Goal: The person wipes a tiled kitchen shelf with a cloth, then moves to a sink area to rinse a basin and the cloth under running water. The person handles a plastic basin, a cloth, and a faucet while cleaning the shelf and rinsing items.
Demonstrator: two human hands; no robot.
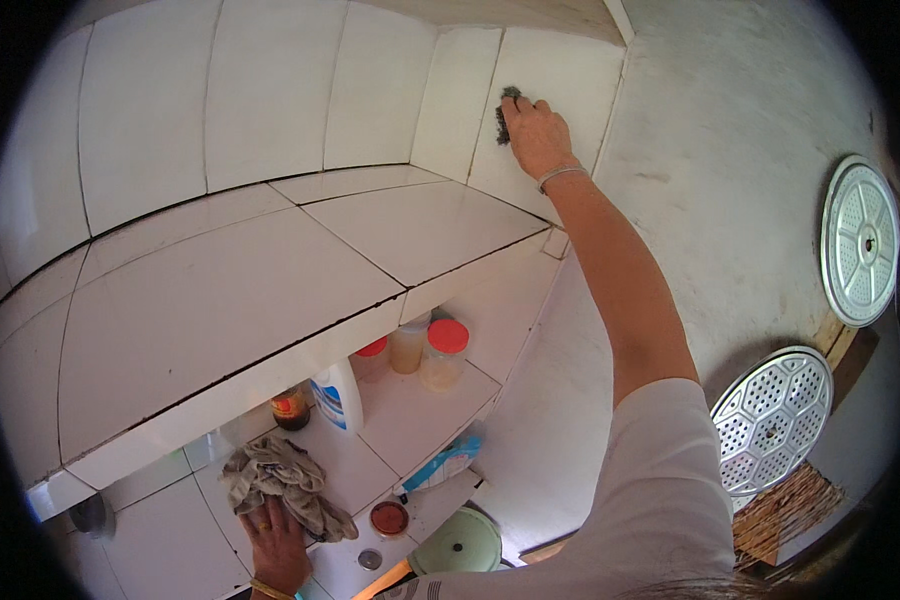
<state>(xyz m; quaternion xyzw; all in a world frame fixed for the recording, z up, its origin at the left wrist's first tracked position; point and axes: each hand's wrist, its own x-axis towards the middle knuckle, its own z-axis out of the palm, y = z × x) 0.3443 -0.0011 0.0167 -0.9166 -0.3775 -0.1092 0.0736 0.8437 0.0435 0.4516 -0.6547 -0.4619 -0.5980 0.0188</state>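
My right hand [540,135] reaches up to the white wall tile [592,82] near the right corner, pressing a dark metal scouring pad [503,124] against it. The pad shows past the fingertips. Below, on the lower tiled counter, my left hand [274,536] lies palm down with its fingers spread a little. Its fingertips touch the edge of a crumpled grey-brown cloth [277,476]. Between the two hands runs a white tiled shelf [232,300] with dark joints along its edges.
Under the shelf stand a white bottle [341,394], a dark sauce jar [291,409] and a red-lidded jar [444,356]. A blue packet [446,461], a small red-brown container [388,519] and a green pan [457,544] sit nearer. Perforated metal steamer plates [776,420] hang on the right.
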